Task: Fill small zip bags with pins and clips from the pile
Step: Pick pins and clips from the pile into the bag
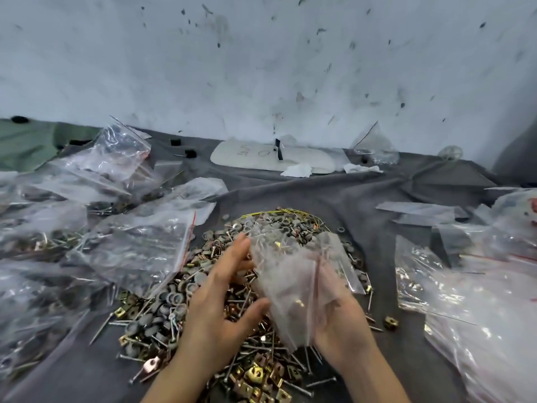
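Head view, single frame. Right hand [338, 314] holds one small clear plastic zip bag with a red seal line [290, 274] just above the pile. The bag drapes over the palm, and the fingers show only dimly through the film, so the hand is gripping it but the exact finger placement is unclear. Left hand [220, 289] sits beside the bag with its fingers extended and loose and the thumb reaching toward the plastic. It appears to hold nothing. Bag contents: a couple of brass glints and thin pins at most, so I judge it nearly empty and filling barely started. The heap of loose steel pins, brass square clips and grey round washers [255, 370] directly below both hands is still large. Many filled clear bags [136, 245] lie to the left, and more clear bags [479, 303] to the right, contents there hard to read. All rests on a crumpled grey cloth [305, 193]. Judgement: a good share is bagged, with substantial stock left.
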`<state>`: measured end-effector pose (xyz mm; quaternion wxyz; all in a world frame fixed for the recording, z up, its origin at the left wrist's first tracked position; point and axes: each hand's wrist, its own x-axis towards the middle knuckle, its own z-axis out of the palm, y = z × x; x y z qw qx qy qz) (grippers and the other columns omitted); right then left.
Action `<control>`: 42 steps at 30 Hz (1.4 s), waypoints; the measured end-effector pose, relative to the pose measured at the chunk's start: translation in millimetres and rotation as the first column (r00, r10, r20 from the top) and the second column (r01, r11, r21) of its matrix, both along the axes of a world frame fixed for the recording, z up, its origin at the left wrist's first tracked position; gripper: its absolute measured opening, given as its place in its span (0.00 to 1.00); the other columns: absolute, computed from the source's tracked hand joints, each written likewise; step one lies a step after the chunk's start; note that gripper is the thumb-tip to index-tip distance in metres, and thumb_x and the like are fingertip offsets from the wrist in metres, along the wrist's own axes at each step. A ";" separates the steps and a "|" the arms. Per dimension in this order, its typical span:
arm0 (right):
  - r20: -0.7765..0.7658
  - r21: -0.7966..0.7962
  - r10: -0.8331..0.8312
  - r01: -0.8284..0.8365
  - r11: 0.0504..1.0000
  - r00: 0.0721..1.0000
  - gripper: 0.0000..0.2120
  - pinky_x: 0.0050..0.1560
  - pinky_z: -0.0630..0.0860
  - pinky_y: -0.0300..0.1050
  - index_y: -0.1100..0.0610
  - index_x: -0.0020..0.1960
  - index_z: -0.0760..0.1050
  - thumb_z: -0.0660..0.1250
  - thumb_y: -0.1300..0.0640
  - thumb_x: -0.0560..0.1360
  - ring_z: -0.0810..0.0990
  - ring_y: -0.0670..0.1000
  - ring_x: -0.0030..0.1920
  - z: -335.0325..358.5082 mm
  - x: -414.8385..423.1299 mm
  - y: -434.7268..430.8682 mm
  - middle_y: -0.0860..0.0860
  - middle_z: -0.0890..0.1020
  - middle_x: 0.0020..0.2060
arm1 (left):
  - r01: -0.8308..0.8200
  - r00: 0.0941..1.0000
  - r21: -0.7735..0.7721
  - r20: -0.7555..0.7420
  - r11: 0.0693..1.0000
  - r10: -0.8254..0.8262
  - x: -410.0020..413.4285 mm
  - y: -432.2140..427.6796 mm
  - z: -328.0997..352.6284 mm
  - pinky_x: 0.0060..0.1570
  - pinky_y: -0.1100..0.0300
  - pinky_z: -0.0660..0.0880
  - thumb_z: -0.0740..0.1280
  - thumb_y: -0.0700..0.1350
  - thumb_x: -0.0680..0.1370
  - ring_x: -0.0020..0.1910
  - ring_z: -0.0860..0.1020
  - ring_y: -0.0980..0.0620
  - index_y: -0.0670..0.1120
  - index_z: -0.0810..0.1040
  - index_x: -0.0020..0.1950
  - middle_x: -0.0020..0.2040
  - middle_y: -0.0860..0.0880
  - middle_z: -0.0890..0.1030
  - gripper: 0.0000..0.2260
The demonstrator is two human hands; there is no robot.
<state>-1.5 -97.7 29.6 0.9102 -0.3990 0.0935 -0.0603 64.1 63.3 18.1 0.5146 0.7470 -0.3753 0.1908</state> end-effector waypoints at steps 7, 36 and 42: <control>0.021 0.056 0.035 -0.036 0.998 0.999 0.15 0.50 0.79 0.59 0.58 0.60 0.75 0.57 0.54 0.77 0.81 0.60 0.55 -10.5 0.8 -1.8 0.61 0.81 0.57 | -0.019 0.996 -0.047 -0.084 0.999 0.015 4.3 0.8 0.9 0.43 0.67 0.78 0.70 0.53 0.72 0.43 0.82 0.62 0.68 0.65 0.67 0.46 0.64 0.83 0.27; 0.590 -0.800 -0.329 0.479 -0.363 0.737 0.08 0.61 0.60 0.54 0.54 0.46 0.82 0.75 0.52 0.69 0.72 0.44 0.51 -35.1 8.2 -2.7 0.42 0.81 0.39 | -0.245 0.969 -0.080 -0.001 0.966 0.246 19.0 1.8 -6.9 0.57 0.66 0.74 0.70 0.28 0.73 0.54 0.75 0.60 0.38 0.81 0.57 0.55 0.52 0.77 0.14; 0.599 -0.796 -0.265 0.525 -0.301 0.756 0.06 0.55 0.63 0.58 0.54 0.43 0.82 0.72 0.52 0.70 0.71 0.46 0.54 -26.9 7.8 1.6 0.38 0.78 0.40 | -0.178 0.983 -0.060 0.046 0.982 0.180 18.8 0.3 -8.2 0.63 0.74 0.66 0.73 0.39 0.72 0.61 0.69 0.66 0.40 0.78 0.63 0.62 0.51 0.73 0.19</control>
